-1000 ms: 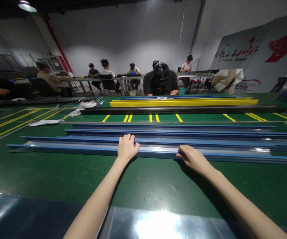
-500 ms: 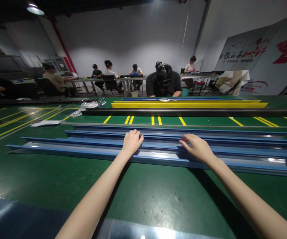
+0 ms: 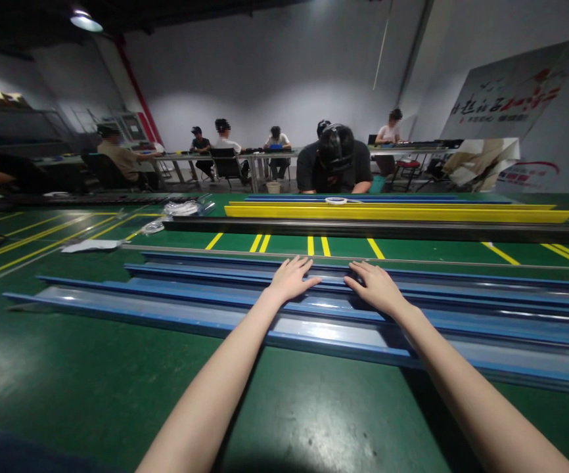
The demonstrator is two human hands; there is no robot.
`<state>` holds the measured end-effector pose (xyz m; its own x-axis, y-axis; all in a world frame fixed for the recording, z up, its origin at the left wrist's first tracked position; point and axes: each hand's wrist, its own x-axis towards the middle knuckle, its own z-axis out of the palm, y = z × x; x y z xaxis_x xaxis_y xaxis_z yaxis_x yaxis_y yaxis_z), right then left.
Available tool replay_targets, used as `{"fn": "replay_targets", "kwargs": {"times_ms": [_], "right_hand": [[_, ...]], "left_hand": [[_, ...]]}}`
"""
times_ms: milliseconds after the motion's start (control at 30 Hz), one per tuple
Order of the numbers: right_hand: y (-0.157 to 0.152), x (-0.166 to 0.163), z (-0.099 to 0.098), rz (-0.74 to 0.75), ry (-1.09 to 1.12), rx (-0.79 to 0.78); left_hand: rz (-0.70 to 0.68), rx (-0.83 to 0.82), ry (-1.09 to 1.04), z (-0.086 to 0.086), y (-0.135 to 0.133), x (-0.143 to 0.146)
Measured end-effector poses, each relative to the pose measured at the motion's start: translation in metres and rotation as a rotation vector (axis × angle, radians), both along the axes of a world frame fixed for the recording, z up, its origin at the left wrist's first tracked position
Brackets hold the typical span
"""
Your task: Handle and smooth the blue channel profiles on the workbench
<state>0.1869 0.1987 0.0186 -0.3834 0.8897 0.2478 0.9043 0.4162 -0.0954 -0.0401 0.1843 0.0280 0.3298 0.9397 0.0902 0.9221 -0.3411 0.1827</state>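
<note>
Several long blue channel-shaped strips (image 3: pixel 166 315) lie side by side across the green table (image 3: pixel 274 407), with shiny film-like inner faces. My left hand (image 3: pixel 293 278) rests over the farther strips, fingers stretched forward and thumb out to the right. To its right, my right hand (image 3: pixel 374 286) is over the same strips, fingers spread and pointing away to the left. Neither hand is wrapped round a strip. Whether the fingertips press on the strip edges or hover just above, I cannot tell.
Beyond the blue strips lie a black strip (image 3: pixel 314 227), yellow strips (image 3: pixel 387 213) and a white roll (image 3: pixel 336 200). Clear plastic wrapping (image 3: pixel 183 209) and a white sheet (image 3: pixel 91 246) are at left. A person (image 3: pixel 334 157) bends over the far edge; others sit behind.
Both hands have reached farther forward over the strips, and the left has moved right, closer to the right hand. The fingers are more stretched out. The view has shifted slightly.
</note>
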Motion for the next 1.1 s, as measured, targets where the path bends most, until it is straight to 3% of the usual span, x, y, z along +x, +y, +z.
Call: {"fn": "replay_targets", "kwargs": {"times_ms": [567, 800, 933, 1100], "right_hand": [[0.015, 0.005, 0.023, 0.185, -0.177, -0.029], [0.017, 0.004, 0.017, 0.137, -0.09, -0.041], [0.025, 0.004, 0.019, 0.09, -0.17, -0.046], [0.03, 0.002, 0.024, 0.051, -0.292, -0.043]], "left_hand": [[-0.053, -0.108, 0.022, 0.006, 0.013, 0.001], [-0.082, -0.026, 0.054, 0.007, 0.024, 0.001], [0.004, -0.01, 0.116, 0.011, 0.026, 0.003], [-0.018, 0.031, 0.171, 0.014, 0.028, 0.004]]}}
